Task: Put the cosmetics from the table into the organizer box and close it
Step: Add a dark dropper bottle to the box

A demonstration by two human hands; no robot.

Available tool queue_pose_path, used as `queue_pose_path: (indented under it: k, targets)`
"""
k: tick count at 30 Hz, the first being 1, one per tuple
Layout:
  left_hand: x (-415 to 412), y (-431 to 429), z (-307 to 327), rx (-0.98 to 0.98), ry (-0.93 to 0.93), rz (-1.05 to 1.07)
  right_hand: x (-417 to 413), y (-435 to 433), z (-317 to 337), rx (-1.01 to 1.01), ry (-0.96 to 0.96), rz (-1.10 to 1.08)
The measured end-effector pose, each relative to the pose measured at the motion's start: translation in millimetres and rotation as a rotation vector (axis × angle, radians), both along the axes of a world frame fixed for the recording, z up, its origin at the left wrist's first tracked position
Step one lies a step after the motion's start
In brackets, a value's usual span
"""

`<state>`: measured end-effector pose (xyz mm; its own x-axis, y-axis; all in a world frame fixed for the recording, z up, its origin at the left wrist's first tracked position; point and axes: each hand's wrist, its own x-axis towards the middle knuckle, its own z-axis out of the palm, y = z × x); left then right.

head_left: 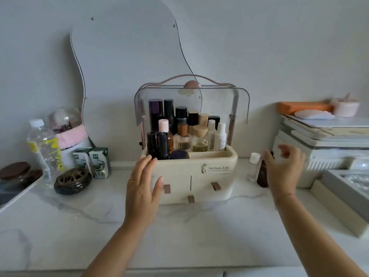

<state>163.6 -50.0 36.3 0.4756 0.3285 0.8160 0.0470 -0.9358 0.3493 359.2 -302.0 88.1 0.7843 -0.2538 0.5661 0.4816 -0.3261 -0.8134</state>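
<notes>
Here, cream plastic organizer box [199, 176] with raised clear curved lid [219, 100] sits mid-table toward back edge of white marbled table [179, 232], packed with dark and pale bottles. Left hand [142, 188] flat against box's left front corner, fingers [146, 162] spread open, holding nothing. Right hand [283, 168] near table's right side, fingers loosely open, empty, just in front of dark brown bottle [262, 174]; small clear bottle with white cap [253, 166] beside it, between box and hand.
</notes>
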Motion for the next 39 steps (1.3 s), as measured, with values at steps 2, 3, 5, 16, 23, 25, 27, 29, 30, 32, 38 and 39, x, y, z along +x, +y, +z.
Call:
queue_pose_path:
  k: [2,3,5,16,23,25,27,29,30,32,38,39]
  targets:
    - [1,-3,-1,-0.008,-0.018,0.007,20,-17,-19,-0.017,0.21,-0.007]
    - [2,-3,-1,-0.009,-0.024,0.011,27,-21,-27,-0.042,0.264,0.028]
    - [2,-3,-2,-0.011,-0.025,0.018,38,-24,-40,-0.065,0.308,0.122]
    - [2,0,-2,0.002,-0.008,0.007,48,-22,-56,-0.164,0.359,0.092]
    - [4,1,-3,0.006,-0.025,0.007,-29,-15,-3,0.025,-0.053,0.174]
    - [6,-1,-4,-0.003,-0.029,0.018,-49,-1,26,-0.022,-0.178,0.398]
    - [5,-3,-4,-0.018,-0.03,0.028,-61,21,47,-0.035,-0.191,0.645]
    - [5,-4,-3,-0.025,-0.025,0.029,-65,44,57,-0.092,-0.151,0.791]
    - [4,-4,-3,-0.022,-0.023,0.028,-64,55,57,-0.14,-0.127,0.834]
    - [3,-3,-2,-0.008,-0.02,0.021,-59,72,55,-0.215,-0.065,0.885]
    - [3,-2,-3,-0.002,-0.022,0.015,-43,91,52,-0.485,0.088,0.786]
    - [3,-2,-3,-0.003,-0.024,0.018,-42,92,53,-0.494,0.103,0.793]
